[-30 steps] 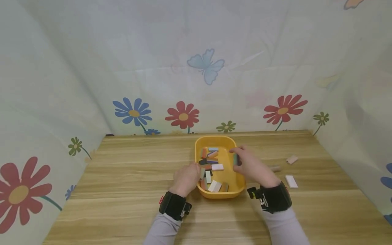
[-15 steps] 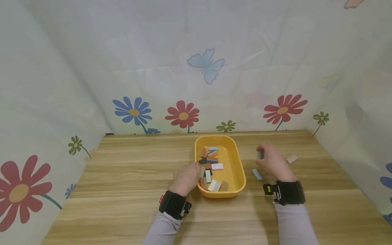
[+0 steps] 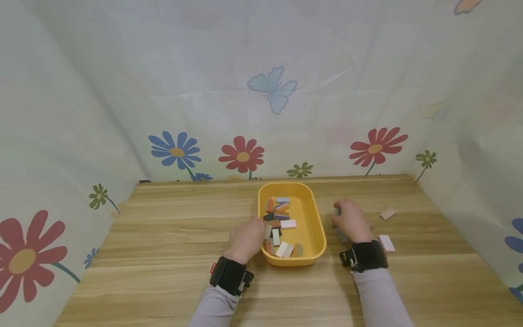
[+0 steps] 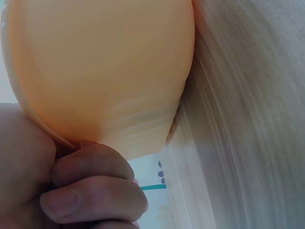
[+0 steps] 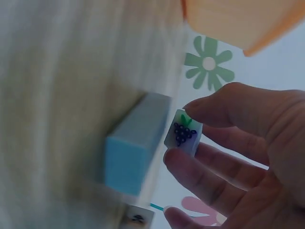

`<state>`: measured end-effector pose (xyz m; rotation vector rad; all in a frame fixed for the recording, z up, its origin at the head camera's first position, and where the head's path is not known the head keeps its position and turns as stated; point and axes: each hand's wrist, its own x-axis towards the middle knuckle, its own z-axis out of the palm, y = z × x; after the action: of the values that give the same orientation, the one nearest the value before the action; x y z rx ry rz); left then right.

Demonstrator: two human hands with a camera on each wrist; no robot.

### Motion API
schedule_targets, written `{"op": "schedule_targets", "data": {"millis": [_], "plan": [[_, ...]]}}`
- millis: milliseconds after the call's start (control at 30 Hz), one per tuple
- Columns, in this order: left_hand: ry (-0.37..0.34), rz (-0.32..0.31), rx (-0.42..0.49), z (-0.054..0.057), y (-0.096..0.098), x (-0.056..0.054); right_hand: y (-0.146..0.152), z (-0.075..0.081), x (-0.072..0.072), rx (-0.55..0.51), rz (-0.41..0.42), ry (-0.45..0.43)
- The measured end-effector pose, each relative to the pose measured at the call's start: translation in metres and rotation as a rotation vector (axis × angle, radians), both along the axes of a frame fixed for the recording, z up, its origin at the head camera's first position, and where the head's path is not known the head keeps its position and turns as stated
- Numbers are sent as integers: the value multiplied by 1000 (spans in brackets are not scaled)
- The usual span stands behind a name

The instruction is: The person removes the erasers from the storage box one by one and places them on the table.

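My left hand (image 3: 247, 238) grips the left rim of a yellow plastic bin (image 3: 321, 236); in the left wrist view its curled fingers (image 4: 95, 167) press up against the bin's outer wall (image 4: 95, 71). Between thumb and fingers, my right hand (image 3: 353, 221) pinches a small pale block with a grape picture on its end (image 5: 183, 133). That hand is over the table, just right of the bin. Beside it lies a blue block (image 5: 136, 148), partly covered by the hand in the head view.
Several coloured blocks lie in the bin, mostly along its left side, among them a white block (image 3: 288, 224). To the right on the wooden table (image 3: 163, 254) are another white block (image 3: 387, 243) and a beige one (image 3: 387, 213). A flowered cloth (image 3: 196, 100) stands behind.
My right hand has moved from over the bin's right side out to the table on the right, then slightly back left, still pinching a block. My left hand has stayed on the rim.
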<state>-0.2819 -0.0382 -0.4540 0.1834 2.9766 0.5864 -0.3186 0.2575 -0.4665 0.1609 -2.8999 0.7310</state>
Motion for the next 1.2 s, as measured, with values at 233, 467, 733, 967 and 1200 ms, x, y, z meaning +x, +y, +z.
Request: {"op": "schedule_targets", "data": {"millis": [233,467,733,967,1200], "plan": [[52,-11,-32,0,0,0,0,-2,-1,11,-18,-94],[59,-22,-38,-1,0,0,1,-3,1,-2,1,-112],[45,-5,-29,-2,1,0,5,16,12,-41,61,-178],[30,0,-14,0,1,-1,9,51,24,6,49,-147],[25,-9,-3,0,1,0,-12,84,41,33,103,-128]]}}
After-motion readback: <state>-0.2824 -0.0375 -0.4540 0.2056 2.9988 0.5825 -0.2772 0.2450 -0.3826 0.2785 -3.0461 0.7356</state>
